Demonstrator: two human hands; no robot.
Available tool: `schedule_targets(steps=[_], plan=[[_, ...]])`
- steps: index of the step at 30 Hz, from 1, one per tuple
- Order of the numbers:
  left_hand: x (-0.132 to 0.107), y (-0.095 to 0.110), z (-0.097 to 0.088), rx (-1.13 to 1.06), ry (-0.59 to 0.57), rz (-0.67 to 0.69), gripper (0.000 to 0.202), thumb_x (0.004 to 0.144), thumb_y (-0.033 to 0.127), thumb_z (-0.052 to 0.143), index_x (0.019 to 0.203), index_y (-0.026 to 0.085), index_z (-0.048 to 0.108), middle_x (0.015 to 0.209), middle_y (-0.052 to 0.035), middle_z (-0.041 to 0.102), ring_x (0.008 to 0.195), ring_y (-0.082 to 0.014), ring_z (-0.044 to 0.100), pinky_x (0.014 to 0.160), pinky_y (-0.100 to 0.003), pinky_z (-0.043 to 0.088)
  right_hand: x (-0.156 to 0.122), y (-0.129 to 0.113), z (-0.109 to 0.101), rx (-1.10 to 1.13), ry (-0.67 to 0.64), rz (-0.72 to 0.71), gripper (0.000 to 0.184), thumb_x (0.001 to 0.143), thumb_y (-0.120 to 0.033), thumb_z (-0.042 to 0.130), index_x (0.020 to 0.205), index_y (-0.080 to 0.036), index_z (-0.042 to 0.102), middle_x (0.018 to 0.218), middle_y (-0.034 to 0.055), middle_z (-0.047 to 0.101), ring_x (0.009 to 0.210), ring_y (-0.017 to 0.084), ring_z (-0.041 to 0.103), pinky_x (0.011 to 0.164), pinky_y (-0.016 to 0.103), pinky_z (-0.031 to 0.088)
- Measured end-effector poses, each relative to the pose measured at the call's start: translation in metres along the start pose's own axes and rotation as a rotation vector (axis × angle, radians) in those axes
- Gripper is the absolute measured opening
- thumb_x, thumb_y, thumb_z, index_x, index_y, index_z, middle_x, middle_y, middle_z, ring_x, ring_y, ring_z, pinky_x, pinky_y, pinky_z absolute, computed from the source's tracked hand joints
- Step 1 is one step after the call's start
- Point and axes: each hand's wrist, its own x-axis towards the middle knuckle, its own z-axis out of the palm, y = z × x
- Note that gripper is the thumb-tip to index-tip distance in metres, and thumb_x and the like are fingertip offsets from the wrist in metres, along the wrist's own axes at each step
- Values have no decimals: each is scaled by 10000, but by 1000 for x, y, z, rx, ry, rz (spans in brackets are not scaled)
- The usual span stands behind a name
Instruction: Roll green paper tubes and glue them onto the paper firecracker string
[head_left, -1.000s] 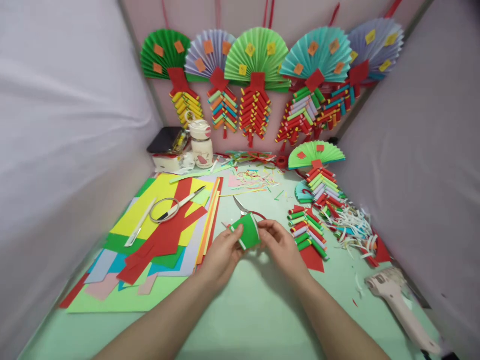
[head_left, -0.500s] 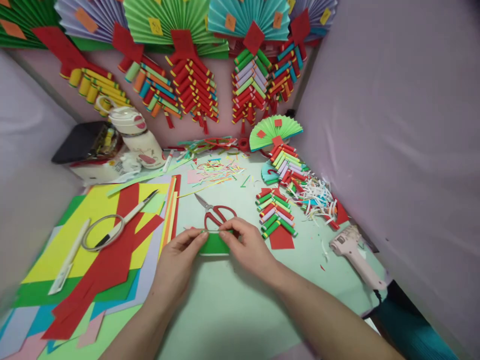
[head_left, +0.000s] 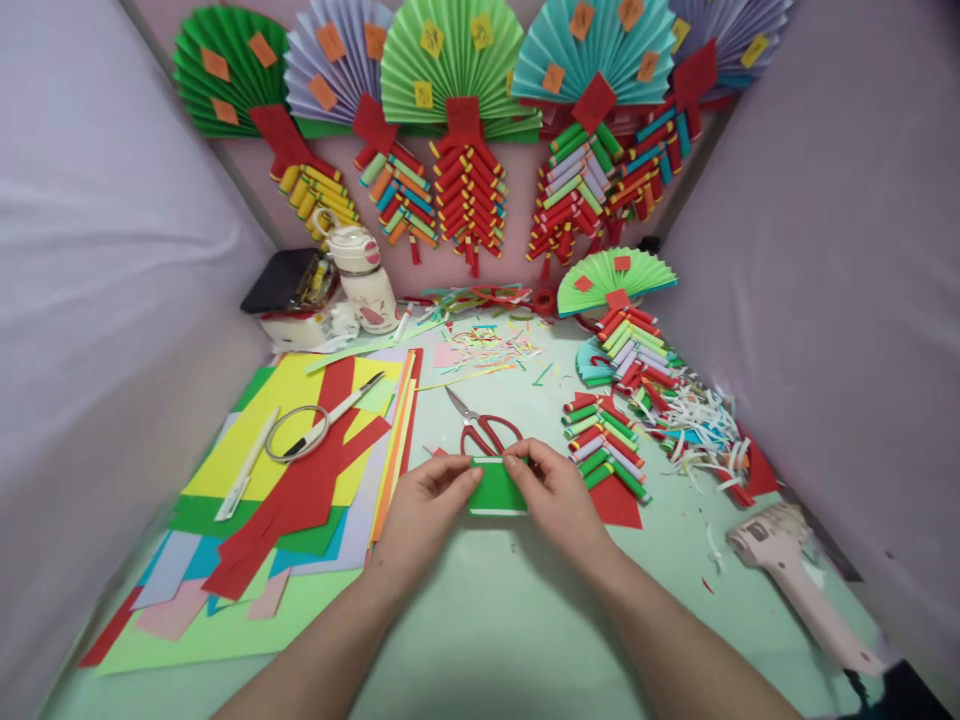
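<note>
A small green paper piece [head_left: 496,492] with a pale lower edge lies flat on the light green table. My left hand [head_left: 426,515] pinches its upper left corner with thumb and forefinger. My right hand [head_left: 552,492] presses its upper right edge with closed fingers. Red-handled scissors [head_left: 480,430] lie just behind the green piece. To the right of my right hand sits a cluster of rolled paper tubes on a red triangle [head_left: 606,455].
Stacked coloured paper sheets [head_left: 300,470] with silver scissors [head_left: 319,425] and a white knife lie left. A pink glue gun [head_left: 795,590] lies at right. Paper scraps [head_left: 705,435], a green fan ornament [head_left: 616,278], a bottle [head_left: 364,275] and wall-hung fans stand behind.
One second ago the green paper was curled into a roll between both hands; now it lies flattened on the table under my fingertips. The camera view has shifted.
</note>
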Motion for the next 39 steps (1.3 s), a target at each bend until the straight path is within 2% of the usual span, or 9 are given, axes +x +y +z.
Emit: schedule_targets(steps=[3,7,9,15,19,22,24,27,39], plan=[[0,3,1,9,11,-11,226,675,371,728,776,169,711,786,-47,687,725,-169,617,708,-276,494,0,1,-1,-46,11,-10,201,880,-367,492,848,-200,599,731,-4,594,655,148,531,584,250,405],[1,1,1,-14,12,-28,205,704,365,692,760,168,701,791,-44,684,733,-173,626,710,-276,496,-3,-2,0,-207,169,-232,115,881,-279,498,899,-204,583,859,34,601,814,178,557,738,295,432],[0,-1,2,-11,1,-25,206,717,359,678,792,168,701,787,-40,681,744,-173,623,705,-265,486,-6,-4,2,-221,168,-290,100,883,-234,484,850,-208,575,833,30,595,805,173,558,731,289,433],[-5,0,3,-133,-51,-72,405,815,501,535,869,135,699,785,-67,689,723,-176,620,696,-279,485,-8,-5,5,-174,140,-178,95,865,-212,507,823,-207,592,795,3,623,743,156,568,681,272,440],[-6,2,3,39,-20,-22,245,715,370,682,796,138,683,766,-31,686,739,-162,619,699,-241,471,-5,-2,2,-204,158,-210,85,877,-222,512,854,-206,592,795,0,620,734,154,570,675,278,444],[-6,-1,4,121,-16,5,182,731,321,659,776,145,680,765,-22,690,742,-158,624,695,-235,470,-8,-4,2,-355,263,-370,80,883,-223,531,899,-205,607,868,33,595,839,181,563,764,331,433],[-6,-3,5,162,-7,46,164,749,304,640,778,149,685,774,-24,696,759,-163,629,708,-240,478,-12,-6,4,-481,307,-498,78,872,-219,568,926,-209,623,896,48,589,883,199,550,811,370,404],[-8,-8,6,207,-23,135,160,778,270,609,839,158,706,821,-33,711,800,-171,642,743,-252,496,-18,-10,7,-551,229,-596,113,866,-180,589,968,-207,630,888,48,624,856,190,556,780,356,405],[-16,-13,6,541,-65,588,202,887,172,492,976,193,673,893,-20,694,822,-124,622,770,-230,475,-21,-6,8,-475,173,-592,184,867,-135,580,1033,-189,638,929,60,649,863,179,571,769,340,466]])
